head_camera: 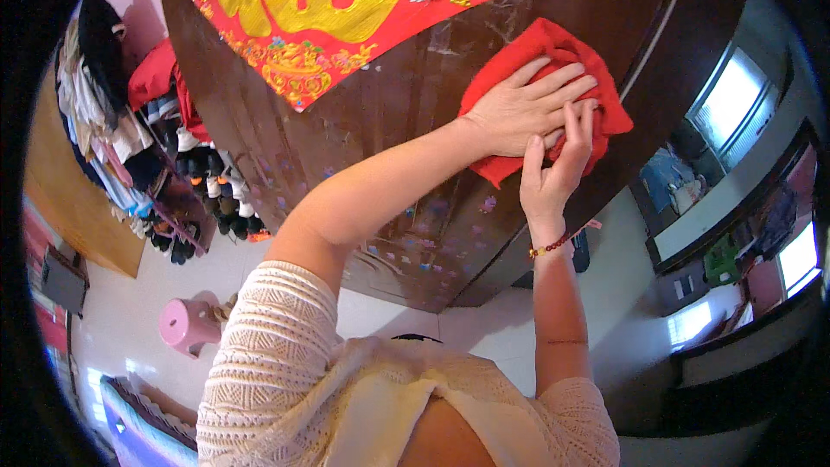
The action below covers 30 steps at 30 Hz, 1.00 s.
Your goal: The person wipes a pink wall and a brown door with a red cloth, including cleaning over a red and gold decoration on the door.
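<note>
A bunched red cloth [538, 35] lies against the brown wooden door [402, 117]. My left hand [519, 107] is spread over the cloth, palm down, and holds it to the door's surface. Just below and to the right, my right hand [557, 172] has its fingers bent onto the cloth, close against the left hand's fingers. Some of the fingertips are hidden in the folds. A beaded bracelet [550, 246] circles my right wrist. Up and to the left of the cloth, a red paper decoration with gold characters [311, 26] is stuck to the door.
Shoes [220, 188] fill a rack at the left, with clothes [104, 123] hanging beside it. A pink plastic stool [185, 324] stands on the pale tiled floor [130, 298]. Small stickers [487, 204] dot the lower door. Along the right are windows [729, 100].
</note>
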Each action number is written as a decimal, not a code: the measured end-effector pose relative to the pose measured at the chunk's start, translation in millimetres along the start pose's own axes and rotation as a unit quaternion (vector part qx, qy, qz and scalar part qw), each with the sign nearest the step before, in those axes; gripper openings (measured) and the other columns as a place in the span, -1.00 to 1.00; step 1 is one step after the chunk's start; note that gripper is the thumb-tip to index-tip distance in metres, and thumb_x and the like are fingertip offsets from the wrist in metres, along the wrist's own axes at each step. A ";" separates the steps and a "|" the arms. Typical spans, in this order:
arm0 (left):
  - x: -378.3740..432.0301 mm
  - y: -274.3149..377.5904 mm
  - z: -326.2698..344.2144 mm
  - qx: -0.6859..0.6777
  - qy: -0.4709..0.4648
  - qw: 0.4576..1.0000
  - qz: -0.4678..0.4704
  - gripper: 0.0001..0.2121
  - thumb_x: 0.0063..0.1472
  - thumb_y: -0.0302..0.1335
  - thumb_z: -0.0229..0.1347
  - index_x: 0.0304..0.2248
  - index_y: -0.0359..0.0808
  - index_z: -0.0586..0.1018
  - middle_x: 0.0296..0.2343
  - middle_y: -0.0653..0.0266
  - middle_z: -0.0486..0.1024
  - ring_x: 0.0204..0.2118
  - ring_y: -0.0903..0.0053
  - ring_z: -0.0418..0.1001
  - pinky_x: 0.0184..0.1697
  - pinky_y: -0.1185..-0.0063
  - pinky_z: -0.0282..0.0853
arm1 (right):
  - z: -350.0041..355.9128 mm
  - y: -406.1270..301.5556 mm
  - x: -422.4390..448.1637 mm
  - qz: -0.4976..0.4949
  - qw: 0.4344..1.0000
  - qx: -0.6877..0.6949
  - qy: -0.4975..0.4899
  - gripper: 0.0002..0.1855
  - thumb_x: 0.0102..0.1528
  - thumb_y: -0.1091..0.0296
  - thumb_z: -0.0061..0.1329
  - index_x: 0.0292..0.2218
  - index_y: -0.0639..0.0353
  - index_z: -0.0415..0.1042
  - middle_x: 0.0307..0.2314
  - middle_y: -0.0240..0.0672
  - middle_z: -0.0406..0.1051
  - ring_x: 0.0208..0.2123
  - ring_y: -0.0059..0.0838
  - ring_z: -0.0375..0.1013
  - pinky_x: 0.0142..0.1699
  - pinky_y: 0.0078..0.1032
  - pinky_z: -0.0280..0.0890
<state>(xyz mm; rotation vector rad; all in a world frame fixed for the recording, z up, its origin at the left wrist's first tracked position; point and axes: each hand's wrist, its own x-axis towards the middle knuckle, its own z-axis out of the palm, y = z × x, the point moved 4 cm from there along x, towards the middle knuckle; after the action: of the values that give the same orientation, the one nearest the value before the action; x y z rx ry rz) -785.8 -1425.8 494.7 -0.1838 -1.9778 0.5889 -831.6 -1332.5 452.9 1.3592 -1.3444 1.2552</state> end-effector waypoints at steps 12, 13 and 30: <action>-192.4 -34.6 -2.8 0.060 0.016 0.981 -0.186 -0.59 0.05 -0.09 0.11 -0.10 -0.01 0.53 0.04 0.25 0.34 0.21 0.28 0.17 0.27 0.11 -0.23 | 57.7 -58.1 -61.6 -0.036 0.966 0.111 -0.231 -0.58 0.06 0.39 0.00 -0.01 0.17 0.40 0.05 -0.05 0.25 0.04 -0.03 0.26 0.13 -0.22 0.16; -205.4 -37.2 -3.8 0.061 -0.002 0.975 -0.214 -0.59 0.04 -0.11 0.13 -0.11 -0.04 0.53 0.05 0.21 0.33 0.21 0.25 0.15 0.27 0.10 -0.25 | 55.7 -59.8 -67.6 -0.033 0.963 0.123 -0.238 -0.61 0.07 0.42 -0.01 -0.03 0.19 0.41 0.06 -0.05 0.25 0.04 -0.04 0.26 0.14 -0.23 0.16; -219.9 -53.7 -11.1 0.064 0.012 0.970 -0.234 -0.71 0.05 -0.08 0.08 -0.34 -0.08 0.46 -0.03 0.27 0.36 0.20 0.31 0.15 0.23 0.06 -0.20 | 39.5 -49.4 -128.3 0.092 0.945 0.142 -0.281 -0.79 0.09 0.49 -0.05 -0.19 0.24 0.47 -0.05 -0.08 0.33 -0.04 -0.09 0.31 0.07 -0.23 0.19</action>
<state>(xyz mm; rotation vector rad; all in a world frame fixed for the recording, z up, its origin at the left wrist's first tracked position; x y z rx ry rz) -666.4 -1551.2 348.5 0.3465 -1.8627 0.3994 -769.5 -1346.0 324.7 1.9333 -1.7575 1.2695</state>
